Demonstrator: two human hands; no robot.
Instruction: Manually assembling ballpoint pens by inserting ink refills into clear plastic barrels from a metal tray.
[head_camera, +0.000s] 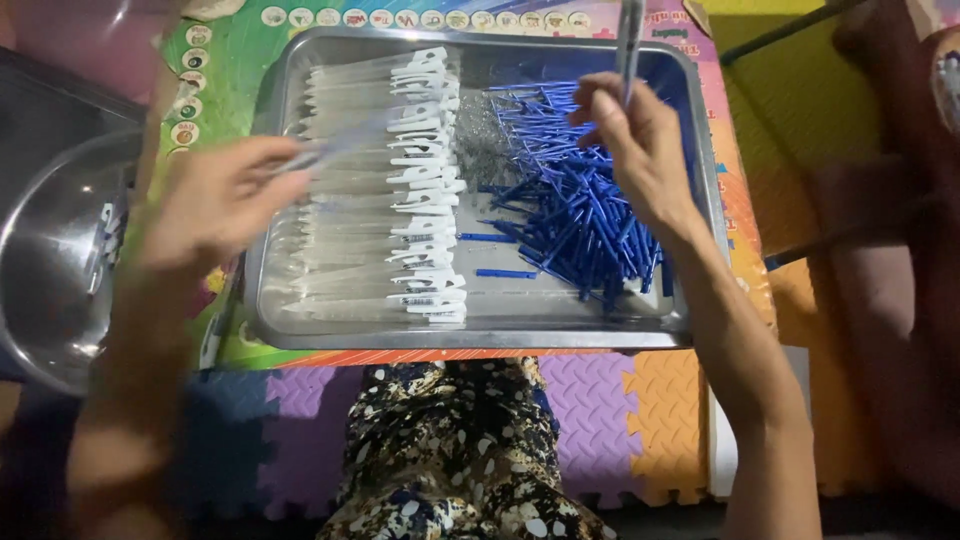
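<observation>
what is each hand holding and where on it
The right hand pinches a clear pen barrel at its lower end. The left hand, blurred, grips another clear barrel by one end.

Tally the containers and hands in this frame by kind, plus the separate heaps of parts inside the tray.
Metal tray: 1
Metal bowl: 1
Hands: 2, left hand, right hand
Heaps in tray: 3, clear pen barrels, small metal springs, blue refills
Total: 7
</observation>
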